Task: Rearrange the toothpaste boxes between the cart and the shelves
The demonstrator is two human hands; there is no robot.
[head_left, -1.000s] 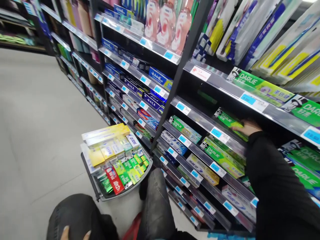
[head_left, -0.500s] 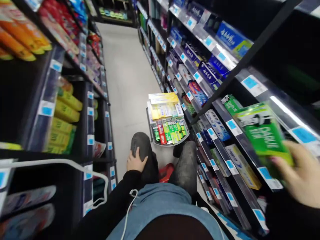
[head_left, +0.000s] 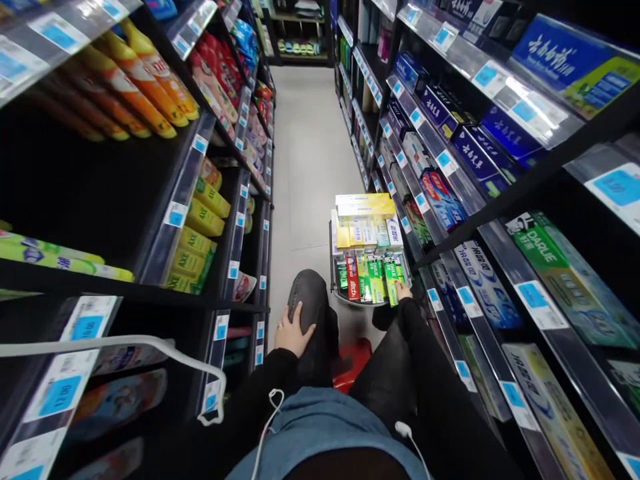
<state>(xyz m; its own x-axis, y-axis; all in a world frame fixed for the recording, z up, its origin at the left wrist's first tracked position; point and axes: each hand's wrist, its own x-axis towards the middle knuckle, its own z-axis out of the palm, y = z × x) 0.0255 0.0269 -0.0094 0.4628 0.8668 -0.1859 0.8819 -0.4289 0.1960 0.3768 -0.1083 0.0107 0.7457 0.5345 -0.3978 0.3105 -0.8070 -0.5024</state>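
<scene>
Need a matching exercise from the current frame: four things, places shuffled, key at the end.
Things
1. left hand
2. right hand
3. red box
4. orange bottles

Places
A. on the dark shelf at the picture's upper left
B. in the basket, among other boxes
C. on the left knee
D. at the near end of a green DARLIE box

Pairs: 1-C, 2-D, 3-B, 4-A

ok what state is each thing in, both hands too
left hand: open, resting on left knee
right hand: holding green box by its near end
green box: over the basket's near right part
basket: well filled with boxes
red box: lying in basket
white cable: loose, curved
</scene>
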